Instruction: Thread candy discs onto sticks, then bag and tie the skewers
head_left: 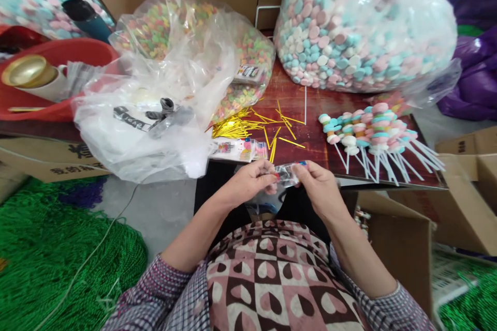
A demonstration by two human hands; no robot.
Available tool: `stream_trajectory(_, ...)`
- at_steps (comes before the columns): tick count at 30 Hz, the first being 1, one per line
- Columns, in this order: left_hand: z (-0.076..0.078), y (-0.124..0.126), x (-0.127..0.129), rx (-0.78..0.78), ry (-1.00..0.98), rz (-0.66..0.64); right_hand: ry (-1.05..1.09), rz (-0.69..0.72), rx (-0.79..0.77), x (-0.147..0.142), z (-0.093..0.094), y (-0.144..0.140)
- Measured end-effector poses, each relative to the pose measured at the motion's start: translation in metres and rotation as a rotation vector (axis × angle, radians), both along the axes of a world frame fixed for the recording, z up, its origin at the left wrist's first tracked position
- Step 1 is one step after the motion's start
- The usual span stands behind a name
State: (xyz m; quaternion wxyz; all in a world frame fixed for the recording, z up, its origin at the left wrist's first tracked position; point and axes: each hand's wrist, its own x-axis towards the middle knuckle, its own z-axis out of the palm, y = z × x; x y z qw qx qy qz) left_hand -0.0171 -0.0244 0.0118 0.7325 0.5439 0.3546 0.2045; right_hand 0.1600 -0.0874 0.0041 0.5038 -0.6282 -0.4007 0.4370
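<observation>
Between both hands, above my lap at the table's front edge, is a small clear plastic bag point(286, 175) with some printed colour on it. My left hand point(254, 181) pinches its left end, and my right hand point(316, 181) grips the right end with the thumb on top. Just beyond lie printed packaging bags point(238, 149) in a stack and a bundle of gold twist ties point(235, 126), with several ties loose. To the right rests a pile of marshmallow skewers point(373, 129) on white sticks.
A big bag of pastel marshmallows point(365, 36) stands at the back right of the dark red table point(289, 98). Bags of coloured candy rings point(248, 57) and a white plastic bag point(147, 124) sit left of centre, beside a red basin point(39, 108). An open cardboard box point(399, 248) is below right.
</observation>
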Motion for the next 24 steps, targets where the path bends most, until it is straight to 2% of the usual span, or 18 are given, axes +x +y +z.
stream_trajectory(2, -0.002, 0.001, -0.001, 0.007, 0.016, 0.047, 0.026, 0.008, 0.001, 0.0, 0.0, 0.0)
stream_trajectory(6, -0.007, 0.0, 0.002, 0.103, 0.116, 0.104, -0.012, -0.078, -0.029, 0.0, -0.003, -0.002)
stream_trajectory(9, -0.01, -0.003, 0.007, 0.064, 0.121, 0.144, -0.076, -0.109, -0.049, -0.001, -0.005, -0.003)
stream_trajectory(11, -0.012, -0.005, 0.01, 0.043, 0.086, 0.118, -0.097, -0.129, -0.047, 0.0, -0.005, -0.002)
stream_trajectory(13, -0.012, -0.004, 0.012, 0.043, 0.061, 0.115, -0.137, -0.106, -0.05, 0.004, -0.004, 0.001)
stream_trajectory(15, -0.013, -0.001, 0.012, 0.044, 0.035, 0.188, -0.22, -0.028, -0.074, 0.012, 0.0, 0.006)
stream_trajectory(17, -0.013, 0.004, 0.012, 0.023, -0.011, 0.307, -0.403, 0.014, -0.074, 0.027, 0.007, 0.012)
stream_trajectory(20, -0.011, 0.01, 0.01, -0.04, -0.103, 0.426, -0.923, -0.061, -0.096, 0.056, 0.022, 0.023)
stream_trajectory(22, -0.008, 0.012, 0.009, -0.09, -0.175, 0.46, -1.252, -0.071, -0.263, 0.073, 0.029, 0.029)
stream_trajectory(24, -0.005, 0.012, 0.008, -0.159, -0.26, 0.477, -1.432, -0.008, -0.465, 0.083, 0.033, 0.034)
